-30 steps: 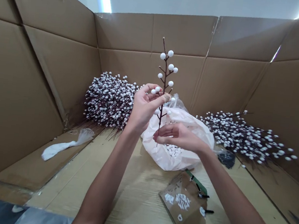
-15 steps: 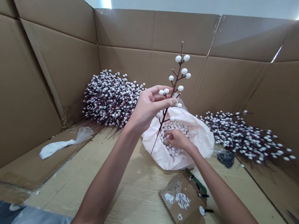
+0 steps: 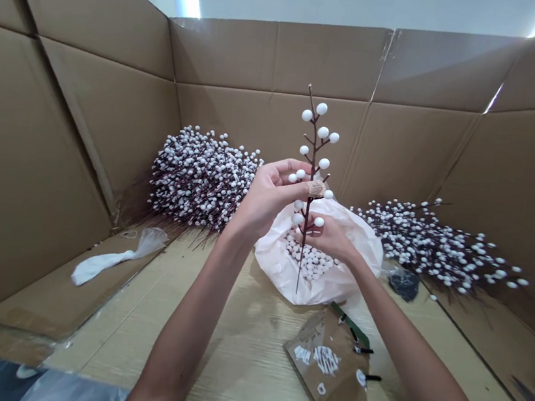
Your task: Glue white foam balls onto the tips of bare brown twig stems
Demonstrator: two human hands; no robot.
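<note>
White-berry stem [image 3: 314,147] pinched by left hand [image 3: 271,194], before plastic bag [image 3: 281,278] | right hand [image 3: 329,235]: grip obscured | berries [image 3: 323,132] could be dislodged by bumping

The cardboard wall [image 3: 224,57] at twelve o'clock looks matt; the thin plastic bag [image 3: 365,238] towards four, softly glossy; the white berries [image 3: 323,132] at one, smooth; the tabletop [image 3: 242,338] at six, faintly shiny.

Beads [image 3: 315,264] lie in a bag [image 3: 365,245] between left stems [image 3: 196,181] and right stems [image 3: 439,244].
</note>
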